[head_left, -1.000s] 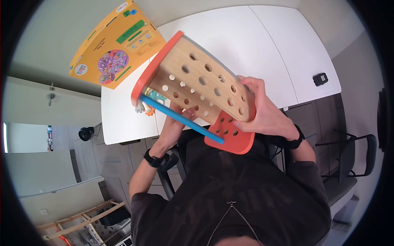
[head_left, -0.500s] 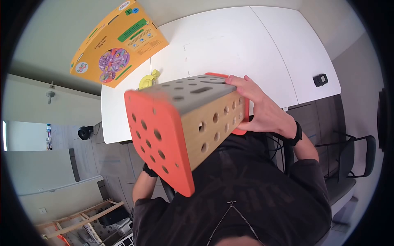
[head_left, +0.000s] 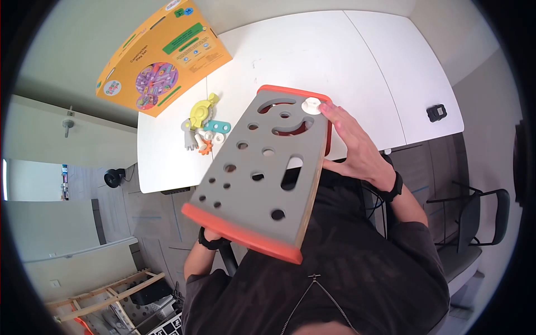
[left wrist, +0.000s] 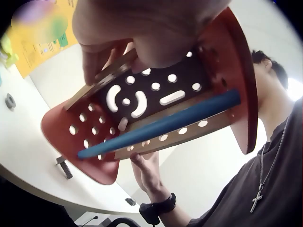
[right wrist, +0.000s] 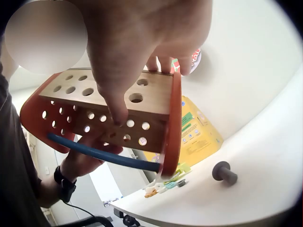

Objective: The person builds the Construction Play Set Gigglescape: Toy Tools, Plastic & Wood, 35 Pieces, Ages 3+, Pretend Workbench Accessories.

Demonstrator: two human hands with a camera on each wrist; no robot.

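Observation:
A toy toolbox with a grey perforated panel (head_left: pixel 254 151), red end plates (head_left: pixel 240 233) and wooden sides (right wrist: pixel 154 90) is held tilted above the table's front edge. A blue bar (left wrist: pixel 161 125) spans its open side. My left hand (left wrist: pixel 151 28) grips a wooden side from beneath, mostly hidden in the head view. With thumb and fingers, my right hand (head_left: pixel 357 148) grips the opposite side near the far end plate. A white bolt head (head_left: pixel 311 105) sits at the grey panel's far right corner, by my right fingertips.
Yellow (head_left: pixel 201 111), teal (head_left: pixel 216 127) and orange (head_left: pixel 206 147) toy parts lie on the white table (head_left: pixel 312 44). An orange-yellow box (head_left: pixel 162 61) stands at the back left. A small black device (head_left: pixel 436 113) is at the right; a dark bolt (right wrist: pixel 225 174) stands behind the toolbox.
The toolbox has turned over from its open side, bringing the grey panel to face up. The white bolt head and the toy parts on the table have come into view.

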